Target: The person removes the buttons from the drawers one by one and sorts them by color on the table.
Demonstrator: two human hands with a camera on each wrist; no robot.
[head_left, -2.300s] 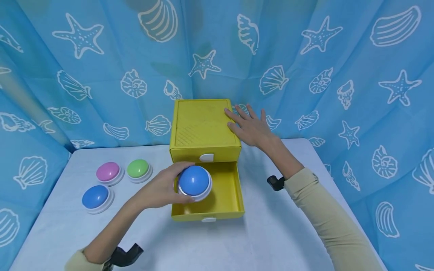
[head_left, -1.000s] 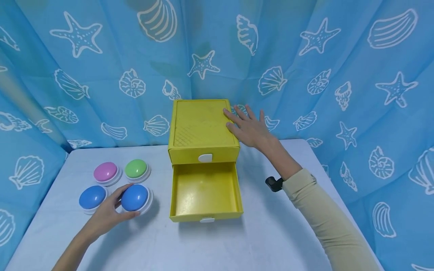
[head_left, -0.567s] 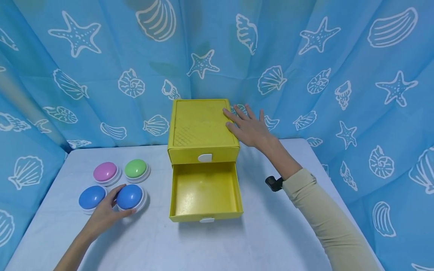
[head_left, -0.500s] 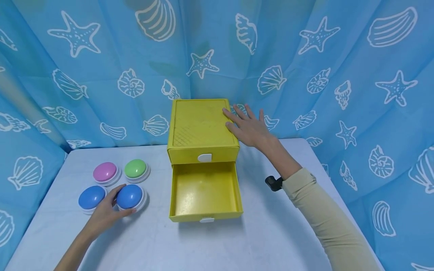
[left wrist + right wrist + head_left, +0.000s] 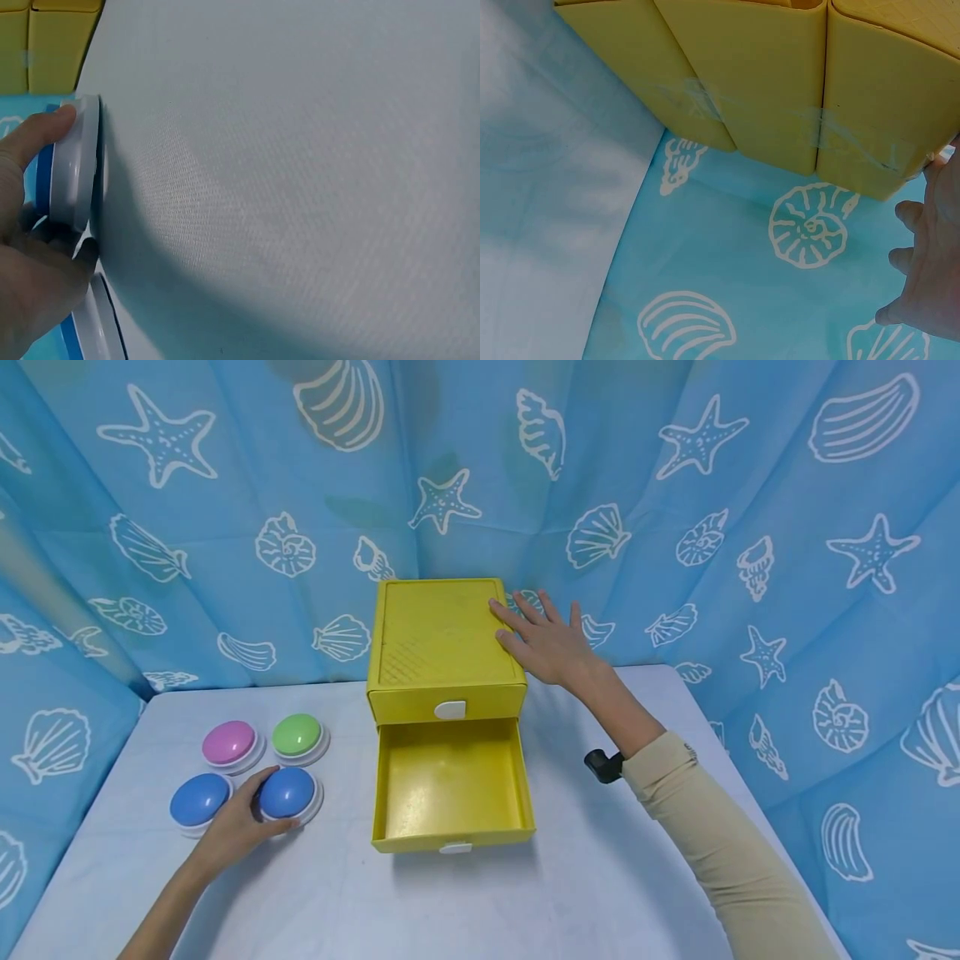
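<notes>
Thumb and fingers of my left hand grip a blue-domed push button with a white round base, at the table's left part. In the left wrist view the base of this button sits right at the cloth, thumb on one side and fingers on the other. A second blue button lies just left of the hand. My right hand, fingers straight and spread, rests on the top right edge of a yellow drawer box. Its lower drawer is pulled out with nothing inside.
Behind the blue buttons stand a pink button and a green button. A white cloth covers the table. A blue curtain with shell prints closes off the back and sides.
My left hand has carried the blue button from over the open drawer leftward and down to the table, beside the other buttons. My right hand has stayed on the box.
</notes>
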